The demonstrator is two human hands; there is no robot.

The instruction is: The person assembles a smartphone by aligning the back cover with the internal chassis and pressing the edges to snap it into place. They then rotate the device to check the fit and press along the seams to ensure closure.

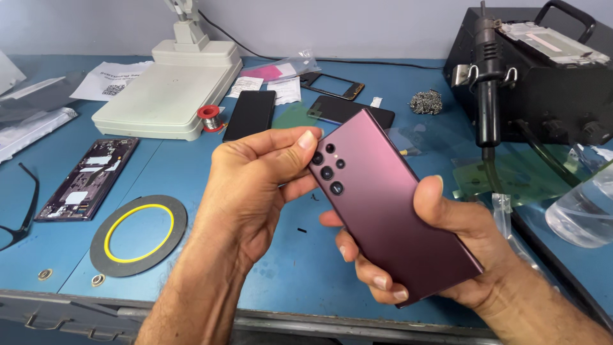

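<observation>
A: What are the hands doing?

B: The right hand (447, 236) has a closed grip on a burgundy phone (389, 204), back side up, in the centre-right of the frame above the blue surface (287, 268). The thumb lies on the back, the fingers curl under the lower edge.

A: And the left one?

B: The left hand (255, 185) pinches the phone's upper end, thumb tip touching the glass just beside the camera lenses (327, 169), other fingers behind the edge. So its grip is closed on the phone too.

A: What lies around?

B: At lower left a roll of black tape (138, 234) with a yellow inner ring lies flat. Left of it rests an opened phone frame (87, 179), and black glasses (19, 211) sit at the left edge. At upper left stands a white lamp base (169, 89) with a small solder spool (209, 117) beside it, then a dark phone screen (249, 114). At upper right sits a black hot-air station (530, 70), its nozzle wand (486, 83) hanging upright in front.
</observation>
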